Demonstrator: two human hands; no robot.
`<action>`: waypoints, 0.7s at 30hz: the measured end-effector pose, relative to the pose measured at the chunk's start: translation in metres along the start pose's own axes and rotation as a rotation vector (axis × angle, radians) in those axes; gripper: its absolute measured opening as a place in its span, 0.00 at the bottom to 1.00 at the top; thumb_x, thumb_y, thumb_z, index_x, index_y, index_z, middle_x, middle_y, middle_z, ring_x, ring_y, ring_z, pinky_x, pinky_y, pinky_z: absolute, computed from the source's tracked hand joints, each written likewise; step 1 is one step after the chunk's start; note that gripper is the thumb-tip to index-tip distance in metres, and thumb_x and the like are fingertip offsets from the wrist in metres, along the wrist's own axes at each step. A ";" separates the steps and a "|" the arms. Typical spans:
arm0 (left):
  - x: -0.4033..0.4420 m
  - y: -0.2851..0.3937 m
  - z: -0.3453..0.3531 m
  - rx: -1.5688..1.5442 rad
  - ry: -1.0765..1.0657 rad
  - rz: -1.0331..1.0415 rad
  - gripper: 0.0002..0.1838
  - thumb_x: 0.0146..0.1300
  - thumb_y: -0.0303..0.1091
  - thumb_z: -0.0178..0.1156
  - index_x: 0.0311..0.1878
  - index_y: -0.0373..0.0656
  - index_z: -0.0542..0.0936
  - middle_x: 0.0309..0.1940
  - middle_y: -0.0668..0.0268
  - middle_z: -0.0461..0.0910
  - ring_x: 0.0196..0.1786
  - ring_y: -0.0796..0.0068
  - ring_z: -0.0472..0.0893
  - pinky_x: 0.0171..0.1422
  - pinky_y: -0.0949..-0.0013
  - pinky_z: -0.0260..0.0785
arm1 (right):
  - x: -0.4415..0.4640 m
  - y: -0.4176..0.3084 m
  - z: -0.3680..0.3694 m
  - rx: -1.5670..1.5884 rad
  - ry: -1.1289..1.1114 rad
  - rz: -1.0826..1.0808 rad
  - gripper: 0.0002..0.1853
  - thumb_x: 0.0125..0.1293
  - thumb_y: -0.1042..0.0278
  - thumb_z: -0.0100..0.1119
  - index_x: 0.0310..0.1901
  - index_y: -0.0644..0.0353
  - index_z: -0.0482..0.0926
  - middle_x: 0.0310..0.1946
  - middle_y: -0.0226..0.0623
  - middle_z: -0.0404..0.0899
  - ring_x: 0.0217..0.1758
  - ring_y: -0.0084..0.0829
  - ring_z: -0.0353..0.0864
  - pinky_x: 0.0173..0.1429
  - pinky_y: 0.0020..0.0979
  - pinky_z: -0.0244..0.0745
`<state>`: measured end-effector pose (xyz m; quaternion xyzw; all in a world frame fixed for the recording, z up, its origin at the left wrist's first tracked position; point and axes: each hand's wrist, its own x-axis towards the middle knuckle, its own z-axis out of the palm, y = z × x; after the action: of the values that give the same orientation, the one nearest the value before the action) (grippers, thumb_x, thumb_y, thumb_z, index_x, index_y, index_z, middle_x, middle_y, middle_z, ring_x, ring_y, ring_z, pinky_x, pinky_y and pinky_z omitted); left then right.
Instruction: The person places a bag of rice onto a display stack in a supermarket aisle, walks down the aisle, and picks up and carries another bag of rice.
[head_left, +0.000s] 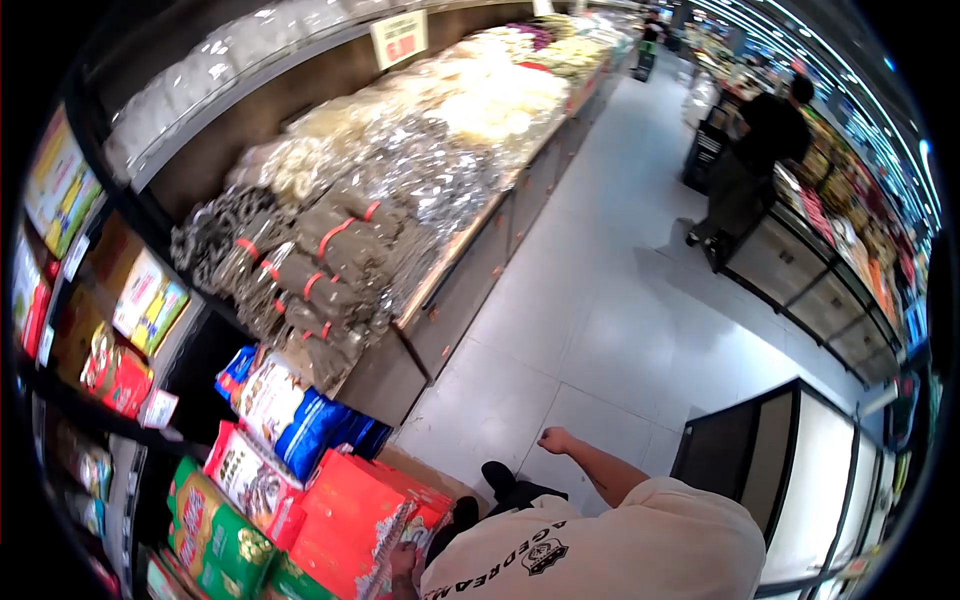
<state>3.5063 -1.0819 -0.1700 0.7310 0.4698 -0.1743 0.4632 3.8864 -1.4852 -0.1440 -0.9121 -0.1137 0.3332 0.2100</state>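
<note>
My right hand [555,440] hangs over the grey floor in front of me, its fingers curled into a loose fist with nothing visible in it. Low in the view, my left hand [404,560] is beside a shiny red-orange package [345,525], close to its edge. Whether it touches that package cannot be made out, and its fingers are mostly hidden. Around the red package lie a green bag [220,535], a red and white bag [250,478] and a blue and white bag [285,405].
A long display counter [465,265] holds dark noodle-like bundles [320,260] tied with red bands and clear-wrapped goods. Shelves [125,455] stand at the left. Across the tiled aisle [590,300], a person in dark clothes [765,140] stands by another counter. A white-sided case [810,480] is at my right.
</note>
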 end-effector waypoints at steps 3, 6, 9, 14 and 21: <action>-0.042 -0.011 0.027 -0.078 0.019 0.004 0.21 0.53 0.43 0.58 0.44 0.36 0.78 0.37 0.51 0.80 0.44 0.60 0.79 0.50 0.65 0.68 | 0.022 0.015 0.006 -0.183 -0.145 -0.048 0.19 0.51 0.53 0.50 0.29 0.63 0.80 0.29 0.50 0.79 0.35 0.46 0.78 0.43 0.40 0.73; -0.132 0.039 0.020 -0.098 0.116 -0.025 0.22 0.53 0.45 0.58 0.45 0.38 0.78 0.39 0.51 0.79 0.46 0.59 0.78 0.52 0.64 0.68 | 0.040 -0.006 -0.002 -0.298 -0.376 0.006 0.20 0.53 0.53 0.48 0.22 0.64 0.79 0.18 0.47 0.78 0.22 0.41 0.79 0.31 0.39 0.75; -0.174 -0.022 0.041 -0.301 0.245 -0.242 0.23 0.53 0.46 0.59 0.47 0.38 0.77 0.40 0.52 0.79 0.46 0.59 0.78 0.51 0.64 0.69 | 0.078 -0.040 0.023 -0.434 -0.461 -0.103 0.20 0.54 0.55 0.46 0.18 0.64 0.77 0.17 0.44 0.77 0.17 0.36 0.77 0.26 0.37 0.75; -0.245 -0.136 0.108 -0.648 0.574 -0.458 0.21 0.51 0.42 0.60 0.43 0.35 0.77 0.38 0.51 0.79 0.44 0.61 0.79 0.48 0.63 0.70 | 0.118 -0.154 0.067 -0.640 -0.448 -0.561 0.21 0.56 0.54 0.46 0.19 0.64 0.76 0.16 0.43 0.77 0.17 0.33 0.77 0.28 0.34 0.76; -0.305 -0.206 0.224 -0.271 0.174 -0.432 0.13 0.50 0.39 0.56 0.33 0.39 0.79 0.36 0.51 0.79 0.40 0.53 0.78 0.43 0.59 0.71 | 0.057 -0.338 0.161 -0.399 -0.369 -0.812 0.17 0.54 0.54 0.54 0.30 0.62 0.80 0.25 0.44 0.80 0.24 0.36 0.80 0.35 0.34 0.76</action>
<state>3.2201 -1.4038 -0.1795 0.5572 0.6721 -0.1411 0.4668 3.8010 -1.1166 -0.1316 -0.7422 -0.5573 0.3522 0.1205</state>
